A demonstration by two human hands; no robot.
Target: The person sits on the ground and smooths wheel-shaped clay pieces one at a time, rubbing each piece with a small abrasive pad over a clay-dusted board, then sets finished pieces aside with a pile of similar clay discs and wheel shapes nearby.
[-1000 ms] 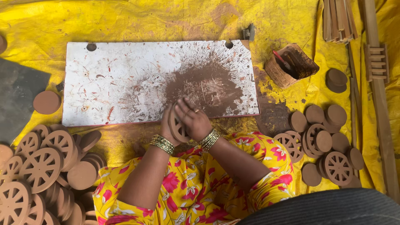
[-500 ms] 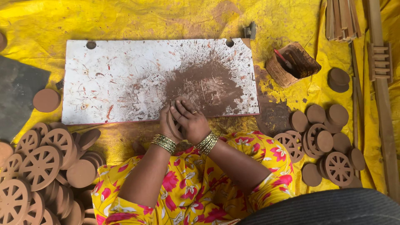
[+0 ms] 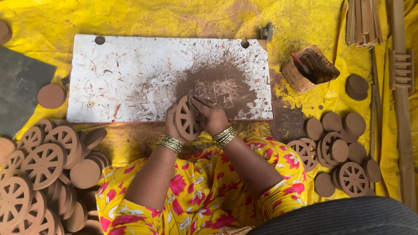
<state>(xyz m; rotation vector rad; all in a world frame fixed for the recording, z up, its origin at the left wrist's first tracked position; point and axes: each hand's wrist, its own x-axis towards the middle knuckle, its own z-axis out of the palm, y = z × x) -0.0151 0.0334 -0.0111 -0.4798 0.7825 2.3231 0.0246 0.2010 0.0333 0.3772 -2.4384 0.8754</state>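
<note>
A brown spoked wooden wheel (image 3: 186, 118) stands tilted at the near edge of a white board (image 3: 130, 74) smeared with brown paint. My left hand (image 3: 172, 126) grips the wheel from the left side. My right hand (image 3: 211, 115) rests on the wheel's right side, fingers pressed against its face. Both wrists carry gold bangles. A dark brown paint patch (image 3: 222, 85) spreads on the board just beyond the hands.
A heap of spoked wheels and plain discs (image 3: 41, 169) lies at the left, another group (image 3: 339, 152) at the right. A brown pot with a brush (image 3: 310, 67) sits right of the board. Wooden strips (image 3: 363, 21) lie top right, a dark slab (image 3: 19, 91) left, all on yellow sheeting.
The wheel, earlier mostly hidden between both hands, is now turned up so its spoked face shows. The hands shifted slightly on it.
</note>
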